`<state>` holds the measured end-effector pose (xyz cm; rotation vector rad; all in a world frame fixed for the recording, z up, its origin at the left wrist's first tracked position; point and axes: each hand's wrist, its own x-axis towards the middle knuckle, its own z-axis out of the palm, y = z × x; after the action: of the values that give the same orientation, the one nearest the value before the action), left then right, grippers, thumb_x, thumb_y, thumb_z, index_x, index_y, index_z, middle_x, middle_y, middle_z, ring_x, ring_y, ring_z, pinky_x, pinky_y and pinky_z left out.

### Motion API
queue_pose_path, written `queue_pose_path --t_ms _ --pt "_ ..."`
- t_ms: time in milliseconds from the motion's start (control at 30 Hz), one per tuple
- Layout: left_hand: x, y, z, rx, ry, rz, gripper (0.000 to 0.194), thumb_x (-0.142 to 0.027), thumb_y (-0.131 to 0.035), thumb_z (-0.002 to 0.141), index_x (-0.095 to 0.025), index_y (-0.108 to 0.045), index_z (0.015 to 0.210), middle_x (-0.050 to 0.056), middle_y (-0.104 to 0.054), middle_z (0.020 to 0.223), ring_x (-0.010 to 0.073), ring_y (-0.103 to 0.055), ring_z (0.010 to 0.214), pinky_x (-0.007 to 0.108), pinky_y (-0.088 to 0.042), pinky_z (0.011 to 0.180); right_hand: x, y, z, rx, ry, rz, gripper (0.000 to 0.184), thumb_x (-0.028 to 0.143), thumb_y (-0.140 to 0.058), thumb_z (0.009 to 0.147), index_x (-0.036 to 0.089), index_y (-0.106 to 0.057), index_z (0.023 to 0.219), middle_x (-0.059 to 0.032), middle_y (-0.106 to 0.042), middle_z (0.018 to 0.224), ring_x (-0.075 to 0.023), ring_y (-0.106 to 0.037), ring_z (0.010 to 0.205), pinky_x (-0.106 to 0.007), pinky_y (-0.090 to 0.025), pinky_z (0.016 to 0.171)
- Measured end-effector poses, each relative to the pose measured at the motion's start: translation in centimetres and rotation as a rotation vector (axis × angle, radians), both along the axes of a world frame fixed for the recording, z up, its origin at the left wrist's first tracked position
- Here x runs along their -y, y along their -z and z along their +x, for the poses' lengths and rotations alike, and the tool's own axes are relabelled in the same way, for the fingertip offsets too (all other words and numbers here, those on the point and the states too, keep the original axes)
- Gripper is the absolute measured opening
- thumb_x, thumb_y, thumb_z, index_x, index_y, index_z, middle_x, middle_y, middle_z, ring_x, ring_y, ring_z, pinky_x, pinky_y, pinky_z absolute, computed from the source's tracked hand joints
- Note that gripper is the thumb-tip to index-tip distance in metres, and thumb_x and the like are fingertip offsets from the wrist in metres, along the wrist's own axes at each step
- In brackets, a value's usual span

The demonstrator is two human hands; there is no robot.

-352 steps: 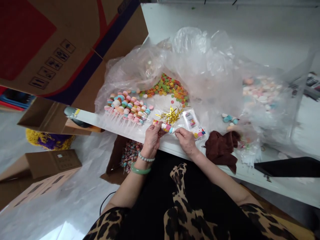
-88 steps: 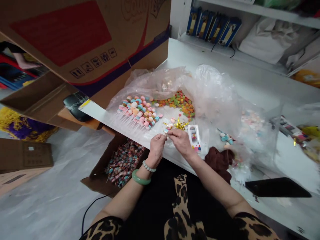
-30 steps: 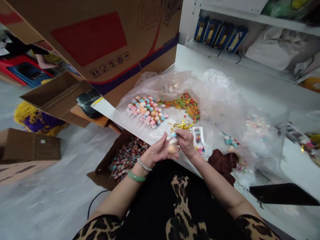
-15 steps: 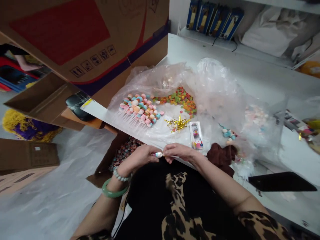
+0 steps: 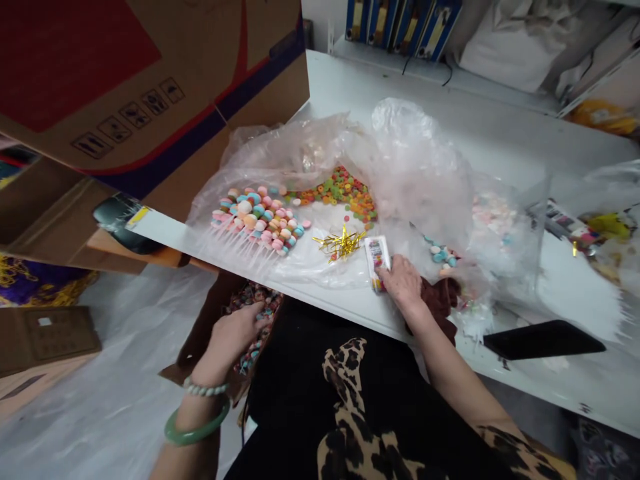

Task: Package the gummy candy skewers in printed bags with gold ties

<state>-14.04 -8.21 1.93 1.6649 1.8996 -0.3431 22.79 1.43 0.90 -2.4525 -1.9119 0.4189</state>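
Observation:
My left hand (image 5: 234,331) reaches down into an open cardboard box (image 5: 200,333) below the table edge, fingers stretched over the wrapped candy skewers (image 5: 255,300) piled in it. My right hand (image 5: 403,280) lies on the white table (image 5: 500,147), fingertips resting on the near end of a small stack of printed clear bags (image 5: 375,252). I see nothing gripped in either hand. Just left of the bags lies a bunch of gold twist ties (image 5: 340,241). Unwrapped pastel candy skewers (image 5: 260,217) lie in a row on clear plastic sheeting (image 5: 410,160).
Green and orange ring candies (image 5: 345,193) lie behind the skewers. A brown cloth (image 5: 440,297) sits by my right wrist, loose pastel candies (image 5: 440,253) beyond it. A black phone (image 5: 543,339) lies near the right edge. A big cardboard box (image 5: 150,80) looms on the left.
Half a second ago both hands held one wrapped skewer at the table edge. Now my left hand has dropped to the box below and my right hand has moved to the bag stack.

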Motion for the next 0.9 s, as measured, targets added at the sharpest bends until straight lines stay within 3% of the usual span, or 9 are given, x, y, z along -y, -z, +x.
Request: queue_pose_path --t_ms 67,167,233,400,500,600,667,800,900 --pt "-1.5 -0.6 3.3 0.185 0.014 0.073 0.037 -0.042 -0.047 0.089 -0.026 -0.067 0.116 0.011 -0.072 0.113 0.03 -0.065 0.106 0.038 -0.046 0.085 -0.3 0.7 0.3 -0.089 0.068 -0.032 0.037 0.041 -0.052 0.089 0.018 -0.058 0.118 -0.0118 -0.068 0.108 -0.0261 -0.06 0.099 -0.032 -0.039 0.078" --pt "-3.5 -1.1 7.9 0.476 0.001 0.178 0.035 -0.041 -0.053 0.085 -0.022 -0.071 0.109 0.008 -0.073 0.107 0.0252 -0.066 0.099 0.033 -0.047 0.087 -0.3 1.2 0.7 -0.16 0.186 -0.015 0.029 0.036 -0.05 0.089 0.022 -0.064 0.11 -0.0069 -0.07 0.093 -0.0229 -0.061 0.087 -0.029 -0.036 0.07" --pt "-4.4 -0.8 10.3 0.677 -0.013 0.194 0.031 -0.037 -0.056 0.083 -0.021 -0.073 0.103 0.007 -0.074 0.104 0.0229 -0.067 0.095 0.031 -0.048 0.085 -0.2 1.2 1.3 -0.159 0.193 0.045 0.026 0.033 -0.047 0.091 0.022 -0.068 0.102 -0.0065 -0.069 0.087 -0.0218 -0.059 0.083 -0.029 -0.035 0.069" --pt "-5.5 0.8 14.5 1.078 -0.122 0.075 0.022 -0.034 -0.061 0.078 -0.018 -0.074 0.087 0.003 -0.071 0.079 0.0162 -0.061 0.07 0.027 -0.047 0.068 0.6 0.8 3.3 -0.162 0.115 0.397 0.031 0.028 -0.042 0.091 0.019 -0.071 0.1 -0.0116 -0.065 0.102 -0.0228 -0.056 0.093 -0.032 -0.04 0.08" --pt "-5.6 1.0 16.2 1.231 -0.306 -0.014 0.024 -0.035 -0.067 0.075 -0.016 -0.073 0.089 0.003 -0.068 0.078 0.0121 -0.056 0.061 0.025 -0.045 0.06 1.5 0.5 2.4 -0.443 0.152 0.481 0.028 0.033 -0.045 0.089 0.019 -0.068 0.097 -0.0092 -0.065 0.091 -0.023 -0.057 0.088 -0.033 -0.043 0.078" --pt "-5.7 0.4 17.3 1.394 -0.516 -0.107 0.042 -0.039 -0.078 0.067 -0.015 -0.071 0.1 0.006 -0.068 0.088 0.0134 -0.06 0.069 0.024 -0.046 0.06 2.2 0.2 -1.1 -0.984 0.2 0.341 0.024 0.044 -0.055 0.082 0.021 -0.062 0.082 -0.0012 -0.059 0.072 -0.0181 -0.052 0.068 -0.028 -0.043 0.064" --pt "-5.7 0.0 17.5 1.512 -0.628 -0.156 0.046 -0.042 -0.082 0.064 -0.013 -0.071 0.098 0.006 -0.067 0.085 0.0136 -0.06 0.071 0.024 -0.047 0.061 2.5 -0.1 -4.1 -1.161 0.176 0.181 0.025 0.045 -0.06 0.078 0.022 -0.056 0.071 0.0025 -0.051 0.061 -0.0148 -0.045 0.059 -0.026 -0.039 0.057" --pt "-5.7 -0.1 16.1 1.591 -0.911 -0.052 0.044 -0.042 -0.086 0.058 -0.011 -0.073 0.086 0.003 -0.066 0.073 0.0096 -0.057 0.062 0.022 -0.045 0.061 2.0 -0.7 -8.9 -1.095 -0.004 0.095 0.029 0.044 -0.057 0.08 0.022 -0.05 0.061 0.0038 -0.046 0.057 -0.0133 -0.043 0.059 -0.025 -0.035 0.057" --pt "-5.7 0.5 13.1 1.563 -1.062 0.064 0.045 -0.041 -0.087 0.056 -0.011 -0.074 0.087 0.005 -0.069 0.076 0.0116 -0.06 0.064 0.024 -0.047 0.062 0.5 -0.8 -11.4 -1.028 -0.206 0.051 0.037 0.048 -0.051 0.086 0.022 -0.048 0.06 0.0035 -0.046 0.057 -0.0132 -0.045 0.06 -0.025 -0.035 0.059"
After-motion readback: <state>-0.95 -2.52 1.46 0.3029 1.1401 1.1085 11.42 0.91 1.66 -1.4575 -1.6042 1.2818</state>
